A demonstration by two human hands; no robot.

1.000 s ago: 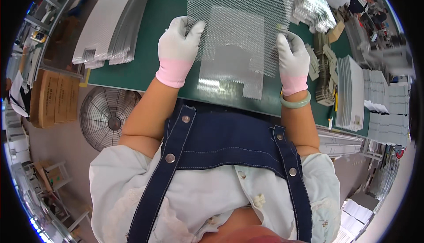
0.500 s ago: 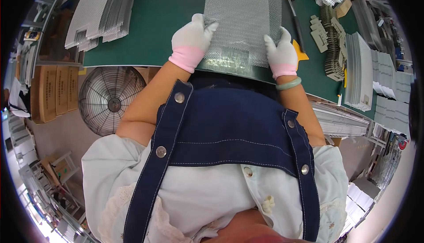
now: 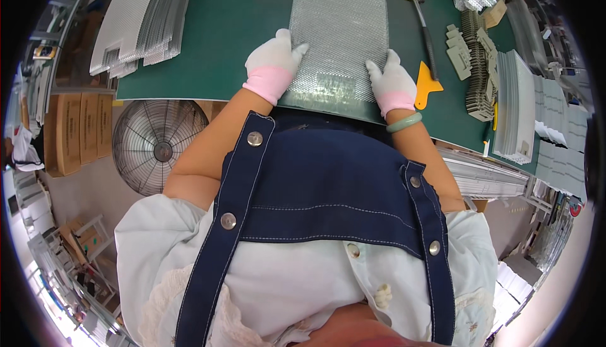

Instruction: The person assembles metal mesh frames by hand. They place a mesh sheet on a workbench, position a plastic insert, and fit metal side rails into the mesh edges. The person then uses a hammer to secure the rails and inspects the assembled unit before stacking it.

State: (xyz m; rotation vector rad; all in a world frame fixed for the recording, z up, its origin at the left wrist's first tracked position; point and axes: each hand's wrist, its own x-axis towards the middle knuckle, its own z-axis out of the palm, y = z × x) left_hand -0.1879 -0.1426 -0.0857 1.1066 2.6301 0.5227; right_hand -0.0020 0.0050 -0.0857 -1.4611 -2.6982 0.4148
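**Both gloved hands flat on a mesh sheet at the counter's near edge**

A silver mesh sheet lies flat on the green counter, its near end reaching the counter's near edge, right in front of the person. The left hand, in a white glove with a pink cuff, rests on the sheet's near left corner; its fingers are spread and lie on the mesh while the palm sits partly off the sheet's left side on the counter. The right hand, gloved the same way, presses on the sheet's near right corner, fingers extended toward the far edge. Neither hand is clenched or gripping: both lie open, palms down, touching the sheet from above. A green bangle circles the right wrist, just past the counter's near edge.

Just beside the right hand, on its right, a yellow scraper lies on the counter, apart from the sheet. Beyond it a hammer lies with its head toward the far edge, running alongside the sheet's right side without touching it. Stacks of mesh sheets sit at the counter's far left corner, well apart from the left hand. More stacked metal parts crowd the counter's right edge. Below the counter's near left edge stands a fan on the floor, with cardboard boxes beside it.
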